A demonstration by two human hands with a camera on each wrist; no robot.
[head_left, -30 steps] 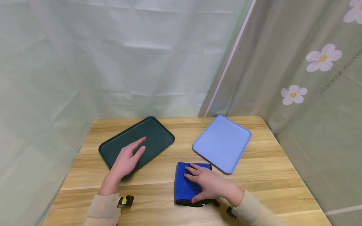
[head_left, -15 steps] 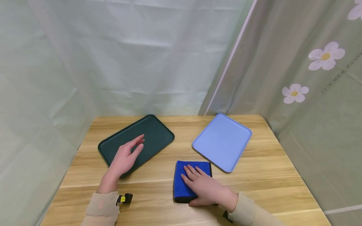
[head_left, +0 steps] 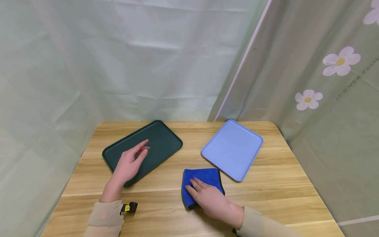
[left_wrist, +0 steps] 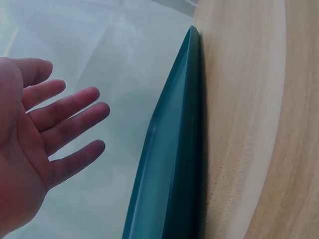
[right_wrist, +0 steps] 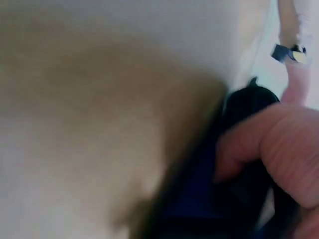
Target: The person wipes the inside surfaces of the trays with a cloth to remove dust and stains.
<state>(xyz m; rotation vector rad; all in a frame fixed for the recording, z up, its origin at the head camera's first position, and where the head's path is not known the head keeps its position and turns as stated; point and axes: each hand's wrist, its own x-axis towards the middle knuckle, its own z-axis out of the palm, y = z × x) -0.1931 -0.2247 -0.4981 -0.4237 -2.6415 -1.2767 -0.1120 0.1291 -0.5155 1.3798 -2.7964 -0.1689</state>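
Observation:
A folded blue cloth [head_left: 204, 177] with a black border lies at the middle front of the wooden table. My right hand [head_left: 211, 200] grips its near edge, fingers on top; in the right wrist view the thumb [right_wrist: 249, 139] bends against the dark cloth [right_wrist: 194, 194], though that view is blurred. The palm hides the cloth's near right part. Over the near left part of a dark green tray [head_left: 161, 141] hovers my left hand [head_left: 128, 164]. In the left wrist view its spread fingers [left_wrist: 75, 124] hold nothing and stay apart from the tray [left_wrist: 159, 174].
A light blue tray [head_left: 234, 148] lies at the back right, its near corner just beyond the cloth. Pale curtains [head_left: 154, 59] hang behind and beside the wooden table [head_left: 266, 204]; flowers are printed on the right one.
My right hand has slid toward the near edge of the cloth, and that edge has lifted. The cloth's outline has become skewed. My left hand has barely shifted.

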